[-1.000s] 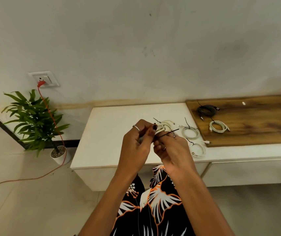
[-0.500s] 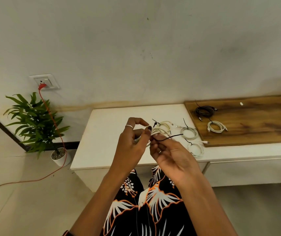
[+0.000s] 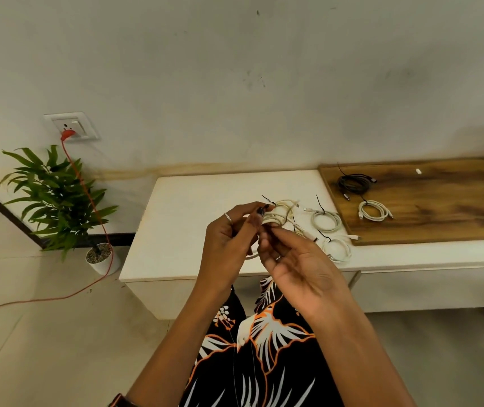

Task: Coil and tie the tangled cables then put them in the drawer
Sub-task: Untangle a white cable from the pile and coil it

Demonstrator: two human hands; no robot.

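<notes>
Left hand [image 3: 229, 242]: fingers curled round white coil [image 3: 276, 220], held above white cabinet [image 3: 193, 207]. Right hand [image 3: 296, 265]: fingertips pinching at coil; what is pinched cannot be told. Tied white coils [image 3: 326, 221] on cabinet. Black coil [image 3: 354, 183], white coil on wood board [image 3: 440, 207].

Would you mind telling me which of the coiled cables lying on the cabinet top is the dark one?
The black cable coil at the back of the wooden board; every other coil is white.
</notes>
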